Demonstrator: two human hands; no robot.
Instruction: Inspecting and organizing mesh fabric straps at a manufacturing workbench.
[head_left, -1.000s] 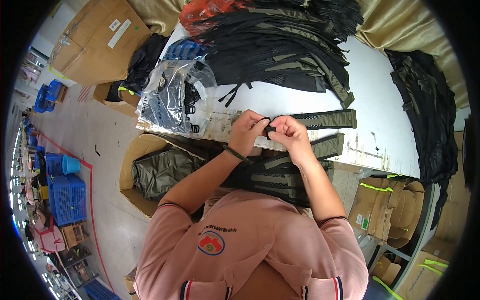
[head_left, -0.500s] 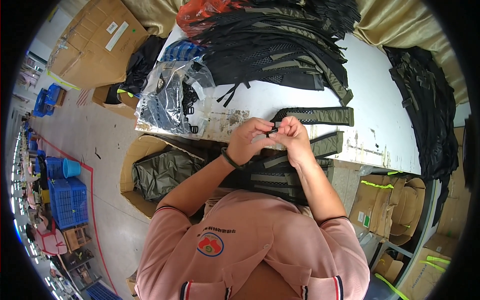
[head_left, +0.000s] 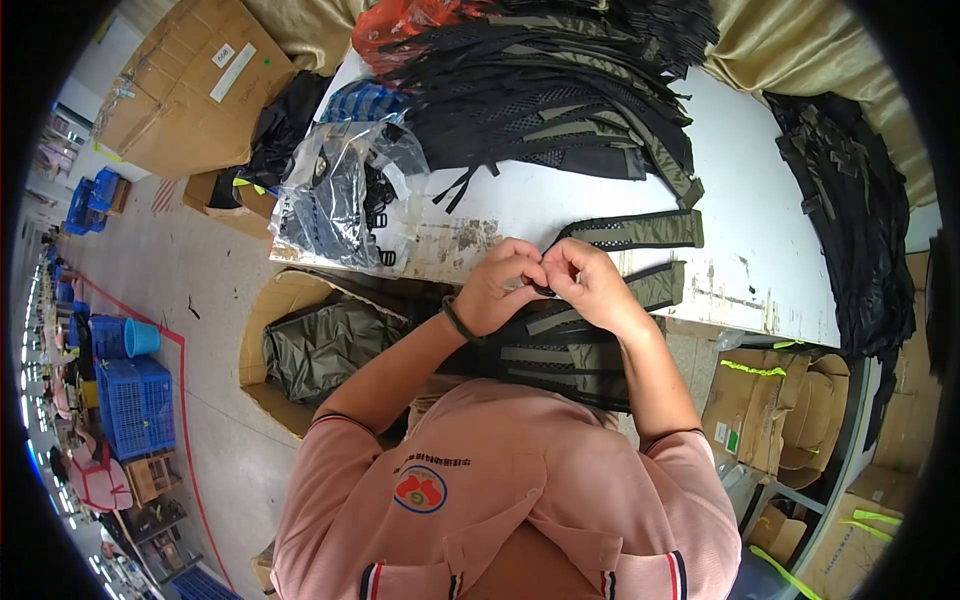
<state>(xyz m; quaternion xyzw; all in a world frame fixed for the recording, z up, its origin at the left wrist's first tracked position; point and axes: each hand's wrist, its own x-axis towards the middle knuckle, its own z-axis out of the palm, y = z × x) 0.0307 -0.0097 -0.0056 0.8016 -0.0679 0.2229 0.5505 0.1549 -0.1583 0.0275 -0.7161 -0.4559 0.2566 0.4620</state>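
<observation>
My left hand (head_left: 497, 287) and my right hand (head_left: 592, 287) meet at the table's front edge, fingertips pinched together. Between them is a small black buckle (head_left: 543, 291), mostly covered by the fingers, so its exact shape is hard to see. A black and olive shoulder strap (head_left: 640, 231) runs from beside my hands to the right across the table. A second olive strap (head_left: 655, 286) lies nearer, by my right wrist. More black and olive straps (head_left: 560, 357) hang or rest over my lap below the hands.
A large pile of black and olive straps (head_left: 560, 110) covers the back of the white table (head_left: 745, 200). On its left, a clear plastic bag (head_left: 345, 190) holds black buckles. An open carton (head_left: 262, 345) with dark green fabric stands below left; other cartons (head_left: 745, 400) stand right.
Both hands have drawn slightly closer to me and the right hand has turned, its fingers curling in. The strap joined at the hands has shifted a little.
</observation>
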